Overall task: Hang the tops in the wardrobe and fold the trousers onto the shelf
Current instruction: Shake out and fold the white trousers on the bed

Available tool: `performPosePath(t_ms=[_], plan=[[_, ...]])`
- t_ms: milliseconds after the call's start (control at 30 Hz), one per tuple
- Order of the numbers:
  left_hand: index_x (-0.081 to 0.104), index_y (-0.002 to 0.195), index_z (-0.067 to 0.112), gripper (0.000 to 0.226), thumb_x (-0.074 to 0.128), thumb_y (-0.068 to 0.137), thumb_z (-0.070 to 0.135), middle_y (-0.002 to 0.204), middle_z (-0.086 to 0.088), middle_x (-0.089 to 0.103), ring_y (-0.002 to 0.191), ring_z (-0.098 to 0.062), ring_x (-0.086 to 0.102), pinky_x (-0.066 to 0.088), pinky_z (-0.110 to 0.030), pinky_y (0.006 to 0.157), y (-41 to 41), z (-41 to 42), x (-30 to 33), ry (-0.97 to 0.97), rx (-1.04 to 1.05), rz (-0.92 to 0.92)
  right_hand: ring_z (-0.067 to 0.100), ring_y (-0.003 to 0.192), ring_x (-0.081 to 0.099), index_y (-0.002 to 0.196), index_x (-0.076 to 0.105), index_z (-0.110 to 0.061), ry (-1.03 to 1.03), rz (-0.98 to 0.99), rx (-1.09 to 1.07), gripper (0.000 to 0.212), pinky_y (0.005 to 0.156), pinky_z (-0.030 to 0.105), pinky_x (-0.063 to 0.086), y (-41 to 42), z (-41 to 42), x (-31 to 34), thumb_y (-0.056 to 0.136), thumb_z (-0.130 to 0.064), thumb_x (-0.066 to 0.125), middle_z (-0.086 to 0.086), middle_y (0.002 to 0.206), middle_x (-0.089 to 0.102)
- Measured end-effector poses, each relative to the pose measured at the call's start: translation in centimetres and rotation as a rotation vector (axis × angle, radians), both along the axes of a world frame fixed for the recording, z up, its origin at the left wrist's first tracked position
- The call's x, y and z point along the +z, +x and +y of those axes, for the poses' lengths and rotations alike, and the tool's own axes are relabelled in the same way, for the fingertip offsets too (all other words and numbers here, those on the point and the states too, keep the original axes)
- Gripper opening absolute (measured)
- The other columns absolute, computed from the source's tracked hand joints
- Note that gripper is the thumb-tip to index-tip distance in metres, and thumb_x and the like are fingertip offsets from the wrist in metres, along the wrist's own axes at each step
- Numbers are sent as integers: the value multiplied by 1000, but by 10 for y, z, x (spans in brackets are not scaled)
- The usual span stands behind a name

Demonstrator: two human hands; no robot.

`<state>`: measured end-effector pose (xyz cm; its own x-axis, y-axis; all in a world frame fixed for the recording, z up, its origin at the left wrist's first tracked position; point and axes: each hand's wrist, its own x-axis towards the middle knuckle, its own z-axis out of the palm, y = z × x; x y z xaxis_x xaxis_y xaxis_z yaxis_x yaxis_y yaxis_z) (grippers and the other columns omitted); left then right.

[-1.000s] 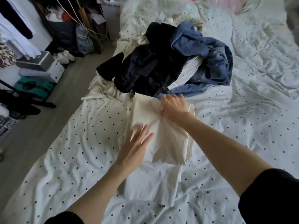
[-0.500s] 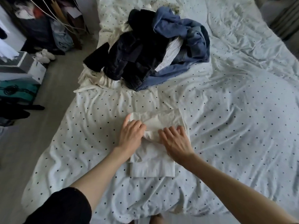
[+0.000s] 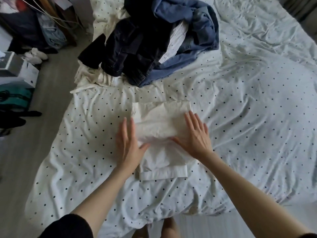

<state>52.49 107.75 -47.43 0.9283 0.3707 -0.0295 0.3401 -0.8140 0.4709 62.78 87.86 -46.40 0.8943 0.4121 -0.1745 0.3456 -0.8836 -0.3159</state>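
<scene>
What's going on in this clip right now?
A person is folding a pair of cream-white cloth trousers on a white bedsheet with black dots. The left hand lies flat at the bundle's left edge, and the right hand lies flat on its right side. A heap of dark and blue denim clothes waits farther up the bed, unsorted.

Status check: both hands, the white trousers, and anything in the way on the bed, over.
Left hand and right hand flat, open, flanking the folded white trousers. Trousers on the dotted bedsheet, not shelved. Clothes pile lies beyond, apart from them.
</scene>
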Motion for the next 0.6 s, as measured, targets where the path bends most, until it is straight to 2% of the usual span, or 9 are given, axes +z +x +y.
performPosePath(t_ms=[67, 133, 200, 267, 333, 400, 433, 500, 600], plan=[[9, 150, 7, 105, 78, 74, 30, 154, -14, 20, 142, -26, 21, 24, -35, 112, 0, 7, -3, -405, 195, 67, 23, 146, 11, 151, 9, -16, 89, 78, -142, 107, 117, 44, 18, -5, -8, -2, 72, -74, 53, 3, 159, 11], [18, 147, 9, 91, 76, 78, 22, 145, -11, 38, 132, -24, 39, 33, -32, 108, -2, 10, -8, -696, 246, 115, 27, 139, 29, 150, 10, -18, 167, 231, -276, 103, 109, 47, 32, -13, -13, -3, 74, -65, 61, 3, 156, 21], [35, 133, 12, 69, 76, 78, 21, 128, -8, 52, 118, -23, 52, 42, -35, 100, -5, 6, -11, -793, 291, 125, 30, 127, 46, 147, 14, -19, 273, 334, -352, 93, 97, 47, 43, -21, -15, -7, 78, -52, 68, 7, 147, 38], [40, 123, 21, 59, 75, 77, 31, 117, 2, 58, 108, -14, 58, 47, -26, 88, -6, 1, -11, -904, 391, 111, 29, 116, 54, 142, 24, -14, 398, 395, -412, 82, 91, 43, 47, -21, -17, -7, 80, -40, 72, 8, 131, 52], [47, 121, 27, 49, 57, 82, 54, 113, 11, 59, 105, -7, 57, 45, -20, 81, -4, 2, -10, -1008, 530, 94, 27, 112, 55, 136, 37, -11, 448, 429, -462, 72, 92, 43, 47, -13, -18, -9, 78, -32, 75, 8, 124, 56], [57, 110, 35, 41, 32, 92, 61, 106, 10, 63, 97, -9, 60, 47, -27, 75, 3, 9, -11, -1121, 684, 100, 27, 107, 59, 128, 43, -9, 517, 505, -497, 62, 91, 44, 49, -1, -18, -9, 78, -23, 77, 11, 119, 59], [58, 108, 36, 37, 30, 95, 57, 106, 8, 64, 93, -8, 59, 46, -27, 71, 7, 14, -12, -1153, 707, 114, 26, 103, 61, 126, 45, -9, 603, 575, -517, 57, 87, 42, 52, 6, -18, -9, 78, -17, 76, 12, 116, 61], [52, 121, 32, 25, 45, 98, 37, 116, 5, 61, 92, -4, 56, 43, -21, 71, 15, 24, -15, -1074, 623, 168, 18, 89, 67, 121, 50, -9, 730, 717, -541, 48, 70, 27, 57, 18, -18, -9, 79, -11, 74, 9, 105, 66], [44, 129, 22, 44, 61, 90, 13, 112, 4, 62, 84, -1, 55, 43, -16, 63, 25, 39, -20, -1111, 584, 176, 10, 75, 70, 107, 62, -15, 729, 810, -528, 30, 52, 15, 50, 33, -17, -9, 79, -16, 73, -2, 86, 73]])
